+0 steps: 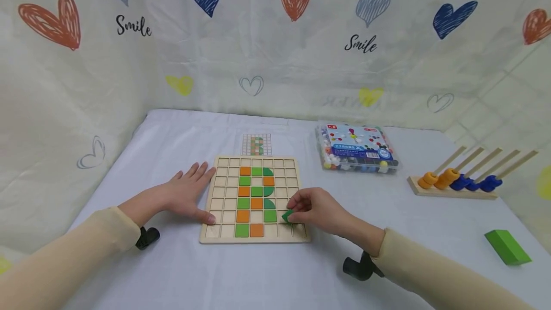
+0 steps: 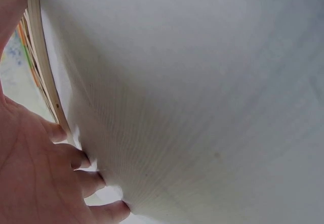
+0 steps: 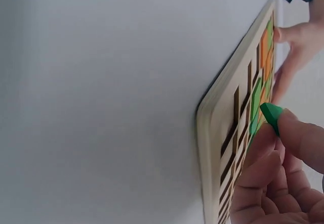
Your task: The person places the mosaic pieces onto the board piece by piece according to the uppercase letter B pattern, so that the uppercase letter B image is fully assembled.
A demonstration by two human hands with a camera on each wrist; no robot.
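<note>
On board, four o'clock: our right hand (image 1: pixel 318 212) is pinching a small green wooden tile (image 1: pixel 287 215).
Board, nine o'clock: our left hand (image 1: pixel 189 195) is lying flat, fingers straight, steadying the wooden grid board (image 1: pixel 224 200).

Lighting: bright, even, diffuse; shadows faint. Head view: sharp centre, wide-angle bending at 3 and 9 o'clock edges. Wrist views: soft focus, close surfaces blurred.

Far right on the white-clothed worktop (image 1: pixel 181 271): a wooden peg rack (image 1: pixel 452 193) carrying orange and blue rings. Nearer, a green block (image 1: pixel 507 247). Behind, a clear box of coloured beads (image 1: pixel 356 148). Backdrop printed with hearts and "Smile".
</note>
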